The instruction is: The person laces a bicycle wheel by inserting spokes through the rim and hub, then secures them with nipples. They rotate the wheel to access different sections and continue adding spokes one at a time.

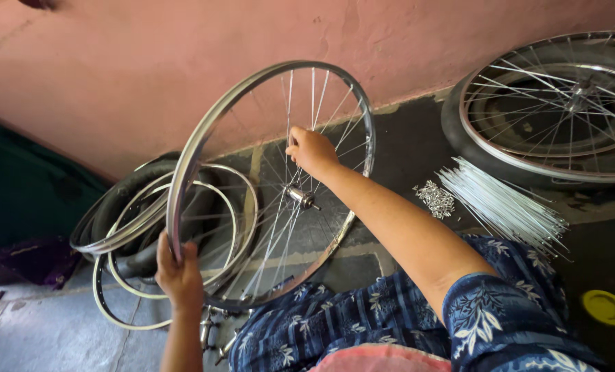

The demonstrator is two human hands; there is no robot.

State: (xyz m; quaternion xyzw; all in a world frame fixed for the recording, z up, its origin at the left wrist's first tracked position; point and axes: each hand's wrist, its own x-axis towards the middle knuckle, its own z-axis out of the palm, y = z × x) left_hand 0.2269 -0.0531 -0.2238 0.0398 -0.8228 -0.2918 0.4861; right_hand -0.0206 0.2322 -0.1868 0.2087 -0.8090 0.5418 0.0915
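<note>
Pink wall, dark floor. Spoked wheel rim stands upright at centre, hub mid-frame. Left hand clamped on lower-left rim edge. Right hand pinching spokes above hub. Loose rims and tyre behind-left; nipple pile, spoke bundle, tyred wheel right.

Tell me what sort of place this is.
Probably a small bicycle repair spot on a floor: a bundle of loose silver spokes, a tyred spoked wheel lying flat, and bare metal rims stacked against the pink wall.
</note>
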